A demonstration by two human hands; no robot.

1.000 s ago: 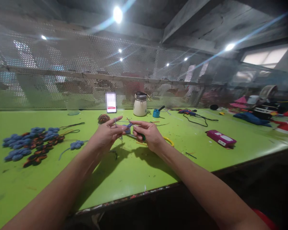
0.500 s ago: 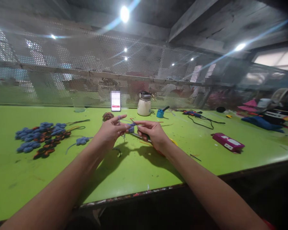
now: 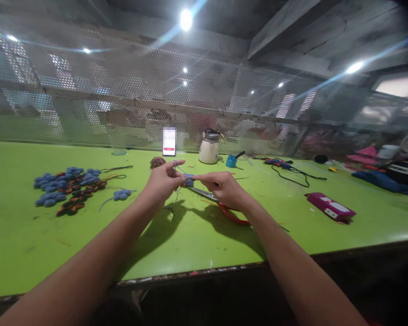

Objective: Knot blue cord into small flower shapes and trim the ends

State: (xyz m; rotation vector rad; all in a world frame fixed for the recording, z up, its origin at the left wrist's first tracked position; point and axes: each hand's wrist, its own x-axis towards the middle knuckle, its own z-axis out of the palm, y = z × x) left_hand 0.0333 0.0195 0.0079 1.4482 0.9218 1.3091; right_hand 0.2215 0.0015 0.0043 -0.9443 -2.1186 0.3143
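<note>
Last half second: right hand has straightened its index finger to the small blue knotted-yarn piece at frame centre; thin dark tool's tip no longer shows. Reads as mid-stitch, my judgement. Left hand: thumb and fingers pinched on the piece, pale blue yarn strand round its raised index. Right's other fingers curled; can't tell if they grip the tool, hidden. Red-handled metal scissors partly covered by right hand. Stitches too small to read.
</note>
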